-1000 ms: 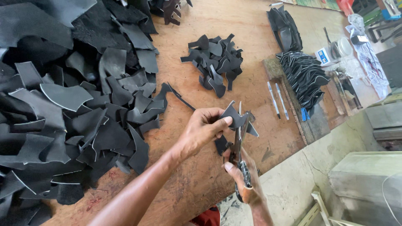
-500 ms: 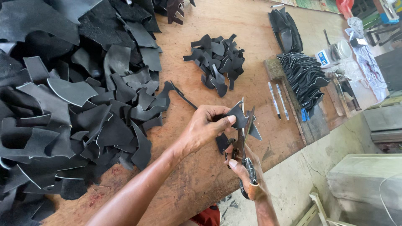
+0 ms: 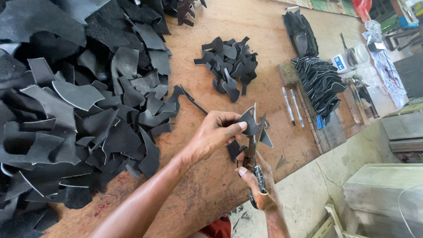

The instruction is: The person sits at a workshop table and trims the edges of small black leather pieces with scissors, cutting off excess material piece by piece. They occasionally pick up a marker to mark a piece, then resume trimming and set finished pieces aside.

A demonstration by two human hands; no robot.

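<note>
My left hand (image 3: 217, 134) pinches a small black leather piece (image 3: 250, 125) above the near edge of the wooden table (image 3: 264, 26). My right hand (image 3: 260, 185) grips a pair of scissors (image 3: 254, 152), blades pointing up and biting into that piece. A trimmed scrap (image 3: 233, 150) lies on the table just below the hands. A large heap of black leather offcuts (image 3: 75, 105) covers the table's left side, close to my left forearm.
A small pile of cut black pieces (image 3: 231, 66) sits at mid-table. A fanned stack of black shaped parts (image 3: 319, 81) lies to the right, with two pens (image 3: 293, 105) beside a board. A tin and small box (image 3: 350, 57) stand farther right. Concrete floor lies below the table edge.
The hands and the leather piece stay in nearly the same spot. The scissors have worked slightly along the piece, and the view has shifted a little.
</note>
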